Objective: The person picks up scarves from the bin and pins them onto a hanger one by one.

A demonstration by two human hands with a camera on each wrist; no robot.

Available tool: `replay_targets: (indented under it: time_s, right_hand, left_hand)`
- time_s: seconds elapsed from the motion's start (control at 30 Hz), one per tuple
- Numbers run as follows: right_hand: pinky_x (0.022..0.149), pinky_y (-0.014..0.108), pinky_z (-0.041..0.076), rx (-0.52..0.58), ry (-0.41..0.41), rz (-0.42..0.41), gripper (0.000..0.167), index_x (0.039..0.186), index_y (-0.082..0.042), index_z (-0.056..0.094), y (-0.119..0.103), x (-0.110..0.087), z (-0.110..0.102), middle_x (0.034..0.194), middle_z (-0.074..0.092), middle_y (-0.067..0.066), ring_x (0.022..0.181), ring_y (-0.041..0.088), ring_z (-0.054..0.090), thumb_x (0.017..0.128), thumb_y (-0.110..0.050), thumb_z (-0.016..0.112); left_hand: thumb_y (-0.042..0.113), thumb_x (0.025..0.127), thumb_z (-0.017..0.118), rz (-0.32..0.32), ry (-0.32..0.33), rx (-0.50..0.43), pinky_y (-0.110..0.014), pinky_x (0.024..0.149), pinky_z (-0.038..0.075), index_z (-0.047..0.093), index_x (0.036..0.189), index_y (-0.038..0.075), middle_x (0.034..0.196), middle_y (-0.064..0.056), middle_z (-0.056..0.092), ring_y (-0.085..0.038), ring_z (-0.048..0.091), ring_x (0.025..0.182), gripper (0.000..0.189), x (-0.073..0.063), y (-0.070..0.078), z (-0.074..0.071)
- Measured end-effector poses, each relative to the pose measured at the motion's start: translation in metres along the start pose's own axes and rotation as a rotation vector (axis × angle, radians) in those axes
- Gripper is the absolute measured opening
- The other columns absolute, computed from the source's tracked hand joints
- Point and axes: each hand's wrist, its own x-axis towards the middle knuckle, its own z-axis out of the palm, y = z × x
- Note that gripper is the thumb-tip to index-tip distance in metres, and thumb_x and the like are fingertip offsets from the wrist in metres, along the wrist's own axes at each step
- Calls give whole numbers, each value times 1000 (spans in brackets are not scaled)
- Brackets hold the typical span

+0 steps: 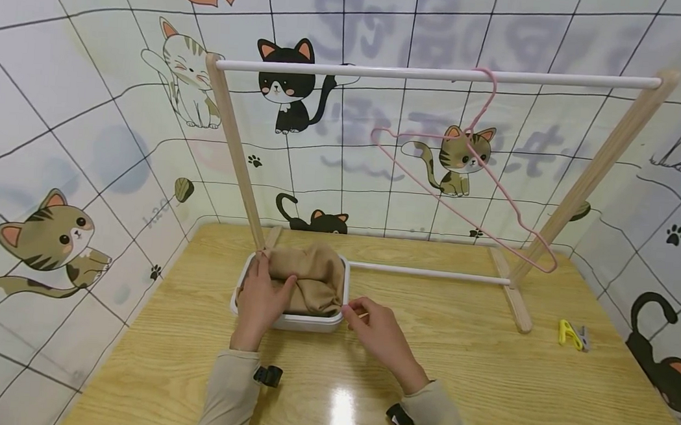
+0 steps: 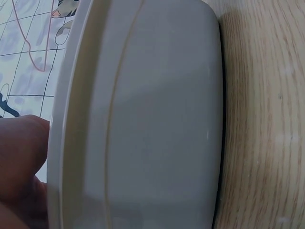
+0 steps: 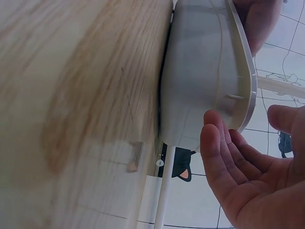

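Brown cloth [image 1: 309, 281] lies bunched in white basin [image 1: 310, 325] on bench [image 1: 540, 394], probably light and limp, best pinched at its raised fold [image 1: 314, 261]; left hand [image 1: 260, 302], fingers outstretched, rests on it; right hand [image 1: 382, 333], fingers parted, empty, beside basin.

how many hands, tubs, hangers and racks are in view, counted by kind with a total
Left hand and right hand: 2
White tub: 1
Pink hanger: 1
Rack: 1
Total: 5
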Motion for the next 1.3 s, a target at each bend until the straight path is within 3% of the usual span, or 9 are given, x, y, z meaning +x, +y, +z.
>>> replay_targets:
  time_s: [0.27,0.5,0.6,0.9,1.03,1.17,1.3]
  right_hand:
    - [64,29,54,-6,-22,8,36,119,-10,68,1,-1,2,104,72,11,85,26,72,104,-41,59]
    - [69,29,56,-34,-8,-7,32,118,-11,68,0,-1,1,102,71,2,86,17,70,103,-38,62]
    - [69,29,55,-38,-2,-12,29,117,-11,69,0,-1,2,101,71,1,85,15,70,102,-36,63]
    - [67,28,55,-28,-11,-9,31,117,-10,68,2,-1,4,101,71,3,85,17,70,102,-36,63]
    - [67,27,55,-16,-17,-2,30,117,-10,68,3,0,4,102,72,7,87,22,71,103,-35,62]
    - [68,27,54,-25,-15,-4,26,116,-12,69,3,0,4,102,73,7,86,19,71,103,-34,63]
    - [70,29,55,-41,-13,-21,24,114,-13,69,3,-1,3,101,73,3,85,13,69,103,-33,62]
  left_hand:
    - [42,96,68,-8,-19,55,-76,95,41,49,146,2,148,-26,51,-49,54,128,67,1,2,2]
    - [39,94,72,-11,-22,94,-76,97,39,54,143,2,137,-26,59,-47,58,123,65,-1,4,3]
    - [38,93,73,-4,-17,97,-75,97,39,54,143,3,126,-25,66,-46,63,114,64,-2,4,4]
    - [28,89,77,-23,0,121,-69,88,45,31,154,-10,105,-29,70,-46,68,95,88,-3,4,5]
    - [23,89,76,-34,6,119,-65,83,47,38,145,-13,102,-30,71,-46,69,92,76,-2,4,5]
    - [17,90,73,-47,50,80,-60,77,48,43,129,-9,93,-28,72,-43,69,82,55,-3,4,5]
    - [13,91,73,-50,101,45,-59,76,49,35,141,-9,82,-23,71,-38,65,66,66,-4,4,6]
